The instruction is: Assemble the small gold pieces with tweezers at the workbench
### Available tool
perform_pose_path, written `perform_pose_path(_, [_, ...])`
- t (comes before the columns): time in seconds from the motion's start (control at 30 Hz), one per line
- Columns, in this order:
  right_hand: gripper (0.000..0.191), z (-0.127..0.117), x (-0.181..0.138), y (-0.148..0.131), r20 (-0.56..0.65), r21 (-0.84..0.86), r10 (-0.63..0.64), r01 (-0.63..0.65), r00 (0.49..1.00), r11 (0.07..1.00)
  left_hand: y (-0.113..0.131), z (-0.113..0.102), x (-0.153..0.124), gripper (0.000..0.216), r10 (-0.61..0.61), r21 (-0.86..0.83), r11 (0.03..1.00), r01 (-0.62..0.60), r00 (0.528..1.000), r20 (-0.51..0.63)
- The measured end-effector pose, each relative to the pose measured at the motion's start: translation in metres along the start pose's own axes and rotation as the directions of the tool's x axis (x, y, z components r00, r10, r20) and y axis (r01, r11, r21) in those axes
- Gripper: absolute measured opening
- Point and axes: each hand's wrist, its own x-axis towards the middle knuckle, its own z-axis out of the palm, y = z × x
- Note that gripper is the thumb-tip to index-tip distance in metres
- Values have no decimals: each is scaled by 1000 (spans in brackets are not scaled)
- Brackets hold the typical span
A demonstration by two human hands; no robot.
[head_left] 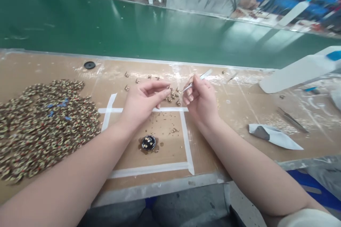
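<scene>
My left hand is closed, thumb against fingertips, above the taped area; a tiny thing may be in the pinch, too small to name. In my right hand is a pair of metal tweezers, its tip pointing left toward the left fingertips. Between the hands lies a cluster of small gold-brown pieces, and more of them are scattered behind the left hand. Nearer me, a small round cap holds dark liquid with a few pale bits, and a wet stain surrounds it. One loose piece lies beyond it, to the right.
A large heap of small brown-and-yellow pieces covers the left side. White tape strips frame the work spot. To the right lie a second pair of tweezers, a folded white sheet and a white bottle. A green belt runs behind.
</scene>
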Motion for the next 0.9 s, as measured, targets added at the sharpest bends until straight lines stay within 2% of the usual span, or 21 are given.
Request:
perform_pose_path(0.13, [40,-2,7,3,-96,121,115,-103,989,987,7,1,-5,24,-71,25,997,71,997,1])
perform_pose_path(0.27, [43,0,7,5,-91,198,146,-126,985,972,10,2,-6,21,-88,25,996,89,996,-22])
perform_pose_path(0.4, [43,-1,8,8,-87,174,148,-131,985,976,11,3,-5,25,-93,0,996,93,995,-37])
perform_pose_path(0.7, [34,1,3,11,-96,27,-89,92,991,995,8,1,-3,32,-95,-12,995,95,994,-56])
perform_pose_path(0.9, [32,4,-1,9,-113,-35,-156,153,981,988,10,3,-4,32,-91,3,996,91,993,-81])
